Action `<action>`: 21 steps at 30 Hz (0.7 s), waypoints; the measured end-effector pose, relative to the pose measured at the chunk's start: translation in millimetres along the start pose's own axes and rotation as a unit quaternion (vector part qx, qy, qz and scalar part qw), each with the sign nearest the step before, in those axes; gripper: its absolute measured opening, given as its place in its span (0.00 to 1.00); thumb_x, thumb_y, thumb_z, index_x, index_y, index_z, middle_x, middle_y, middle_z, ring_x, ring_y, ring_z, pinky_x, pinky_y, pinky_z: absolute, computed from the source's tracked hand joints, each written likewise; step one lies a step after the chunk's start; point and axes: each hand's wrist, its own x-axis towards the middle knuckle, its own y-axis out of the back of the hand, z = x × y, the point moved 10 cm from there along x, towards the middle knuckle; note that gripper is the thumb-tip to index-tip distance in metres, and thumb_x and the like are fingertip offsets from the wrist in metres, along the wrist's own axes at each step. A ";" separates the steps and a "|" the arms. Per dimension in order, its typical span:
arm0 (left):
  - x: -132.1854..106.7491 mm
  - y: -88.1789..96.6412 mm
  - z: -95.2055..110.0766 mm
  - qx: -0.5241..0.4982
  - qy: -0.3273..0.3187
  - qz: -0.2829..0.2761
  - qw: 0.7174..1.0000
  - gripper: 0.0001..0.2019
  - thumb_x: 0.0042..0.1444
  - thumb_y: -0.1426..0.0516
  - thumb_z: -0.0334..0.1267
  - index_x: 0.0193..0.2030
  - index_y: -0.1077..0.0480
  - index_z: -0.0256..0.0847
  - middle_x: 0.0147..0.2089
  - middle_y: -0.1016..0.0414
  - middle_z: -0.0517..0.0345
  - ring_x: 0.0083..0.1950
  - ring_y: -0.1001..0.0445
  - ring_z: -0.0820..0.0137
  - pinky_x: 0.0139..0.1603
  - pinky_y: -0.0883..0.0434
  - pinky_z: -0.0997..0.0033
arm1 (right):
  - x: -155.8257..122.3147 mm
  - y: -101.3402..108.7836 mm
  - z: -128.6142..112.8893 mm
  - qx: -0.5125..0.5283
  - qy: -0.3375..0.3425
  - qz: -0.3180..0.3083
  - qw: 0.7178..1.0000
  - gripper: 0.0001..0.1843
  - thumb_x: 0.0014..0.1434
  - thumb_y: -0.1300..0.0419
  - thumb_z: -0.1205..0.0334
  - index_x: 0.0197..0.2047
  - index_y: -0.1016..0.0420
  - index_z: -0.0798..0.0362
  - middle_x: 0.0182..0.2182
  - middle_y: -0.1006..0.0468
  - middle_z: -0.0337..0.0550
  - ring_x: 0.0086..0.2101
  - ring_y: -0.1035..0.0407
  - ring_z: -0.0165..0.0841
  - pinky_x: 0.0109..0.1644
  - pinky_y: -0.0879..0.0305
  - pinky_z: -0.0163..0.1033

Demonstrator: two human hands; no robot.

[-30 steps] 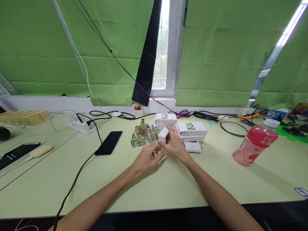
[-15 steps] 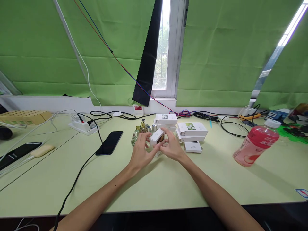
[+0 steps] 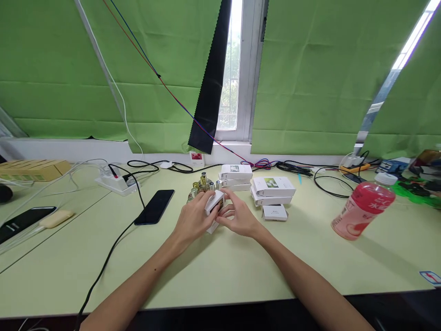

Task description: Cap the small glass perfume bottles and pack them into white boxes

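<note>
My left hand (image 3: 191,220) and my right hand (image 3: 238,217) meet over the middle of the pale green table (image 3: 241,266). Between them they hold a small white carton (image 3: 214,202), tilted, with its open end toward my right fingers. My left fingers wrap round its near side. Just behind the hands stands a cluster of small glass perfume bottles (image 3: 202,185) with gold and silver caps. To the right lie stacks of white cartons (image 3: 273,189), a further stack (image 3: 235,176) behind, and a single small carton (image 3: 274,212).
A black phone (image 3: 155,207) lies left of the hands with a black cable across it. A power strip (image 3: 115,182) sits further left. A pink drink bottle (image 3: 363,208) stands at the right. Cables run along the back edge under the window.
The carton passed from my right hand alone into both hands and moved left and nearer to me. My left hand rose from the table to grip it.
</note>
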 end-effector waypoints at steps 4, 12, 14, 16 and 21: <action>1.1 9.4 3.4 0.013 -0.008 -0.041 0.999 0.14 0.65 0.47 0.44 0.55 0.30 0.46 0.50 0.21 0.53 0.46 0.21 0.61 0.40 0.30 0.67 | -0.5 -9.1 10.0 -0.029 -0.021 -0.031 0.999 0.45 0.54 0.32 0.65 0.70 0.48 0.47 0.58 0.34 0.53 0.37 0.23 0.32 0.43 0.21 0.44; -9.0 35.0 -8.0 0.103 0.051 -0.107 0.988 0.14 0.62 0.47 0.49 0.50 0.28 0.49 0.41 0.19 0.57 0.37 0.22 0.61 0.31 0.39 0.69 | -3.5 -18.5 23.6 -0.137 -0.036 -0.073 0.987 0.38 0.59 0.34 0.66 0.69 0.42 0.48 0.54 0.27 0.50 0.33 0.25 0.28 0.45 0.24 0.43; -16.3 44.8 -17.3 0.120 0.077 -0.107 0.984 0.17 0.61 0.47 0.51 0.52 0.28 0.49 0.40 0.19 0.57 0.37 0.22 0.60 0.31 0.40 0.69 | -4.4 -18.6 24.3 -0.160 -0.032 -0.076 0.984 0.35 0.60 0.35 0.65 0.68 0.40 0.50 0.52 0.26 0.49 0.33 0.25 0.29 0.46 0.25 0.43; -25.3 53.6 -29.9 0.127 0.110 -0.112 0.979 0.19 0.60 0.47 0.52 0.53 0.28 0.50 0.39 0.19 0.57 0.37 0.22 0.59 0.30 0.40 0.69 | -5.5 -18.9 25.2 -0.174 -0.030 -0.080 0.981 0.32 0.61 0.36 0.64 0.67 0.39 0.51 0.52 0.25 0.49 0.34 0.25 0.29 0.46 0.26 0.42; -43.7 75.1 -66.9 0.156 0.211 -0.100 0.960 0.22 0.58 0.47 0.52 0.57 0.29 0.49 0.40 0.18 0.54 0.37 0.23 0.57 0.32 0.38 0.67 | -8.0 -20.6 29.5 -0.188 -0.035 -0.090 0.977 0.30 0.63 0.38 0.62 0.67 0.37 0.52 0.51 0.24 0.49 0.34 0.26 0.30 0.46 0.27 0.42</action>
